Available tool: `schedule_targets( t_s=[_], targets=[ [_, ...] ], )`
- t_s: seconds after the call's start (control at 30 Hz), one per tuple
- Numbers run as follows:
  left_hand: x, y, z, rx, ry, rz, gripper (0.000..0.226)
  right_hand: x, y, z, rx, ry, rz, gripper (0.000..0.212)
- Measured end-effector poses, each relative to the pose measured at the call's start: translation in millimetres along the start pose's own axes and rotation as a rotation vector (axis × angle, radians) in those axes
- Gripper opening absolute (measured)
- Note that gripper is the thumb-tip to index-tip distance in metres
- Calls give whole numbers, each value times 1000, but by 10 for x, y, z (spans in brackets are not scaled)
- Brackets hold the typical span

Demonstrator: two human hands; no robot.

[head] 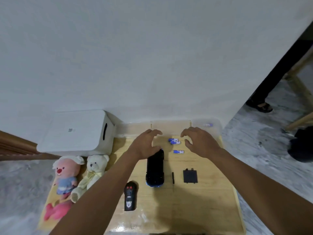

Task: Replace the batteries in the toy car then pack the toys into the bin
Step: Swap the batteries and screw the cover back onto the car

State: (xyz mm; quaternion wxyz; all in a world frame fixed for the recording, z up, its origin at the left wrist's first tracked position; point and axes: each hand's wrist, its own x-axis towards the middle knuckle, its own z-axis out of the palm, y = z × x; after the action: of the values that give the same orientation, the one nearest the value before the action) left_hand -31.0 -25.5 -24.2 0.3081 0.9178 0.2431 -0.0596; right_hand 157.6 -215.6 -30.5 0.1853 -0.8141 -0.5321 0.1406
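Remote [130,195] lies nearest; beyond it the car [155,168] sits at centre. My left hand [145,145] curves loosely over its far end, right hand [199,143] spread beside the batteries [174,141], both empty. I'd steady the car first, then seat them by polarity.

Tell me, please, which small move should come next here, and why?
Probably the right hand should drop onto the blue batteries and pinch one. Both hands hold nothing, the black cover lies apart from the toy car, and the left hand is at the car's far end.
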Motion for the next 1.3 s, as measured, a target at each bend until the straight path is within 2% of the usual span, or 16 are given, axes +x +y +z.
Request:
schedule_targets(
  t_s=[0.1,0.27,0.37,0.57,0.73,0.87,1.03,1.17,1.3],
  targets=[
    [-236,-225,75,-89,-55,-46,75,-8,-144,237,-4,-97,31,23],
    [-538,-445,368,-303,-267,-178,115,21,-245,633,-84,-278,98,32],
    [-598,-511,555,-366,-284,-177,128,30,-261,824,-137,-304,151,32],
    [-554,-571,699,-467,-274,-149,124,-12,-241,1016,-151,-183,226,35],
    [-517,-574,657,-511,-285,-143,126,9,-305,948,50,-56,385,36],
    [-479,-592,651,-510,-296,-122,128,72,-302,793,-107,-100,425,29],
    [-445,-603,622,-513,-289,-118,128,137,-256,816,-360,-187,313,41],
    [-442,-612,625,-506,-288,-116,129,135,-246,896,-419,-144,314,34],
    [-449,-610,632,-499,-280,-120,129,111,-278,907,-406,-131,227,22]
  ],
)
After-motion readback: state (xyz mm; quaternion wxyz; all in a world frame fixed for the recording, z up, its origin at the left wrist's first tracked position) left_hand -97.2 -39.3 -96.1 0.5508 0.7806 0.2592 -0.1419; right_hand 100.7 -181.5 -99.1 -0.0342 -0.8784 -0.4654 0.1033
